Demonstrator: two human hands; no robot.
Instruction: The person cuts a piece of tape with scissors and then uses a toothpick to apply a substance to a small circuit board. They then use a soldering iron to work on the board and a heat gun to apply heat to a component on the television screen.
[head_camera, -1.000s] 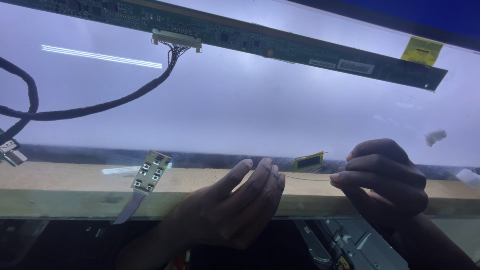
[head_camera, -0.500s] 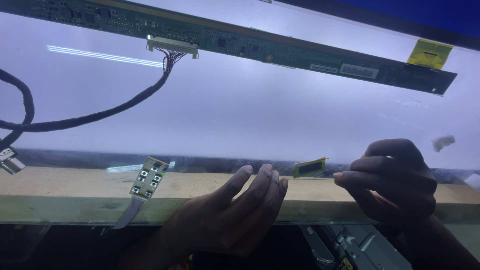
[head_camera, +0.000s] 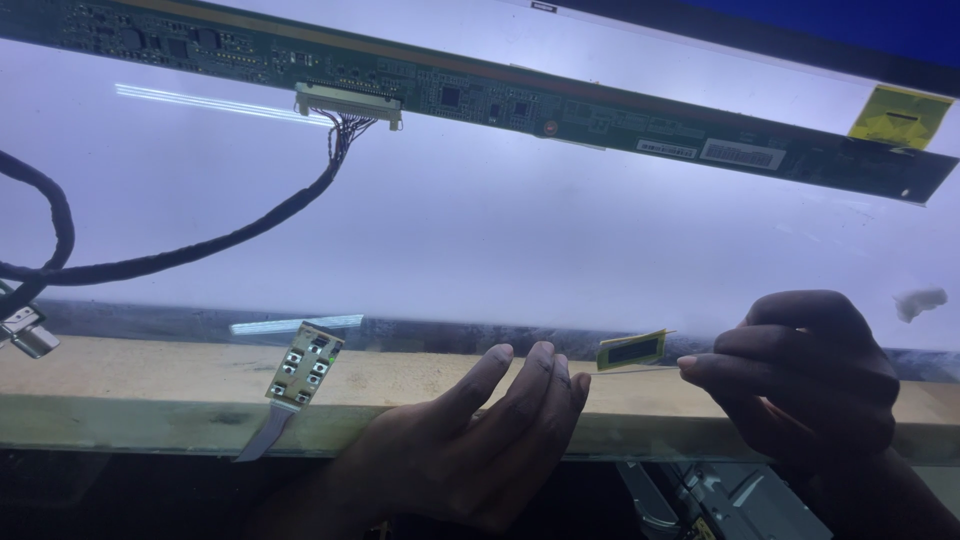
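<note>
- Right hand (head_camera: 810, 375): fingertips pinched together on a thin wire-like probe, its tip at the small yellow-edged tab (head_camera: 632, 350).
- Just left of that grip, the left hand (head_camera: 480, 440) lies flat, fingers spread, holding nothing, on the bench (head_camera: 140, 385) edge.
- Further left: a small flex connector (head_camera: 305, 363), unattached.
- Above: lit panel (head_camera: 560, 230), circuit strip (head_camera: 480, 100), cable (head_camera: 200, 250) already plugged in.
</note>
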